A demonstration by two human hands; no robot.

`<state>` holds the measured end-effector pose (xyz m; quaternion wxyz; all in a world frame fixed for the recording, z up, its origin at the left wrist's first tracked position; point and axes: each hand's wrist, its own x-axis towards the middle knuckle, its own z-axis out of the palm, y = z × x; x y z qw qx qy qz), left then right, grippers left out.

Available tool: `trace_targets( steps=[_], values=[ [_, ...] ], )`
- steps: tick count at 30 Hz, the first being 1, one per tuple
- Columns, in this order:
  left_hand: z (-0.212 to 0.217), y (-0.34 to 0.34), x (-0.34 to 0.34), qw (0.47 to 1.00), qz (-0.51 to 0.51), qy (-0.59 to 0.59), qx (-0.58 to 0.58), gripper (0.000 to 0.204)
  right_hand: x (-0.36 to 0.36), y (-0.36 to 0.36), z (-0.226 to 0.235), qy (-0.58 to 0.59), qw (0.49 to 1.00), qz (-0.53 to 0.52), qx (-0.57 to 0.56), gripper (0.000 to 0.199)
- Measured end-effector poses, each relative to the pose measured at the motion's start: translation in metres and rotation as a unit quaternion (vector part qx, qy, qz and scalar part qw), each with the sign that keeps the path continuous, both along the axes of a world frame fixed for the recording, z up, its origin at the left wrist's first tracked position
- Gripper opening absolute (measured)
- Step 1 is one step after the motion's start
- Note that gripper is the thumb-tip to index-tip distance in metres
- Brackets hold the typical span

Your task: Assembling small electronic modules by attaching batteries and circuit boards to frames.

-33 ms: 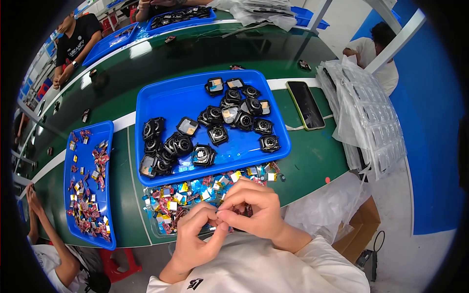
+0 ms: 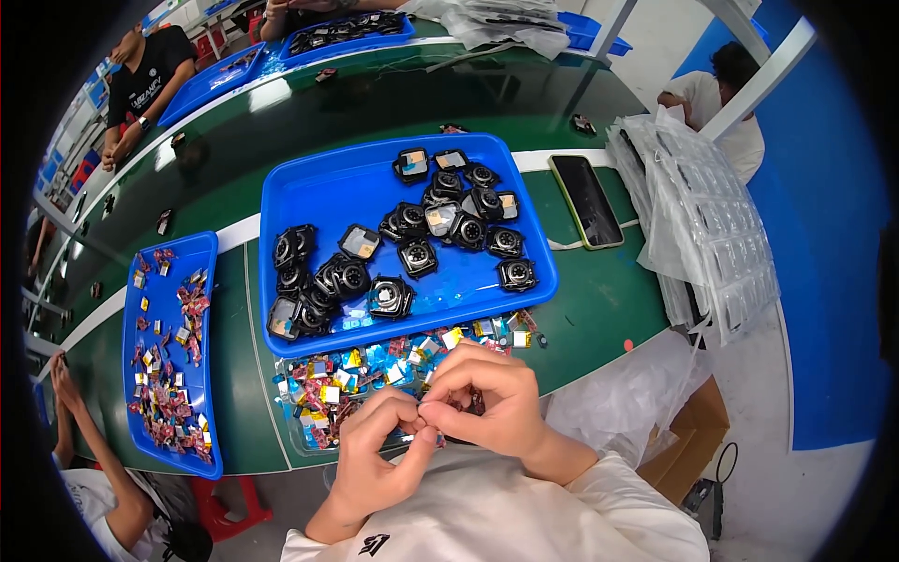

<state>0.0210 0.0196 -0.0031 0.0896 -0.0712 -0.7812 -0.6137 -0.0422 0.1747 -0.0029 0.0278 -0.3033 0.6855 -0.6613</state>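
Note:
My left hand (image 2: 382, 451) and my right hand (image 2: 489, 403) meet at the fingertips, close to my body. Both are closed in a pinch; whatever small thing sits between them is too hidden to name. Under and beyond the hands lies a heap of small parts (image 2: 330, 395), silver, yellow, red and blue, in a clear shallow tray. Just past it stands a large blue tray (image 2: 323, 173) with black smartwatch bodies (image 2: 417, 258) in it. Some lie with round sensor backs up, others show a silver and tan inside.
A narrow blue tray (image 2: 212, 375) of similar small parts stands at the left. To the right are a phone (image 2: 587, 201) in a green case and stacked clear plastic trays (image 2: 721, 220). A cardboard box (image 2: 688, 445) stands below. Other people sit around the green table (image 2: 581, 300).

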Motion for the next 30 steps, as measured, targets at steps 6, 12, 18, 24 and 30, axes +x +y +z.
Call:
trace_targets(
  steps=[6,12,18,24,30],
  values=[
    [0.003,0.002,-0.003,1.0,-0.009,0.021,0.012,0.029,0.001,0.0,-0.007,-0.183,0.972,0.024,-0.144,0.007],
    [0.004,-0.002,0.0,0.995,0.04,-0.015,0.093,0.015,-0.001,0.006,-0.005,-0.204,0.96,0.061,-0.184,0.009],
    [0.004,-0.005,0.002,0.978,0.015,-0.051,0.203,0.014,-0.001,0.009,-0.004,-0.244,0.949,0.091,-0.179,0.007],
    [0.002,-0.01,0.001,0.97,-0.028,-0.087,0.227,0.009,-0.002,0.015,-0.003,-0.222,0.947,0.145,-0.184,0.003],
    [-0.001,-0.009,-0.001,0.964,-0.04,-0.108,0.24,0.007,0.0,0.012,0.003,-0.304,0.912,0.195,-0.195,0.003]
  ],
)
